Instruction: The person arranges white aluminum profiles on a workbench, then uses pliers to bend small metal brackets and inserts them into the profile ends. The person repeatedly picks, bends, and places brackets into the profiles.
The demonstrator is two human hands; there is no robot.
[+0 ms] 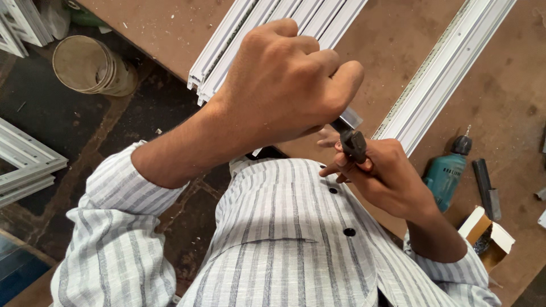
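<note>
Seemingly mid-job: the left hand (284, 85) is clenched in a fist grip on a dark tool (352, 142), whose lower end the right hand (387, 176) pinches, just beside the white frame (267, 34) on the desk (500, 85); nothing looks finished.

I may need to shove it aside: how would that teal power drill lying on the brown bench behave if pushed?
The teal power drill lies on its side, so it would probably slide rather than tip. Its rounded body might roll slightly. It looks dense for its size, and the dusty brown bench may ease sliding.
</note>
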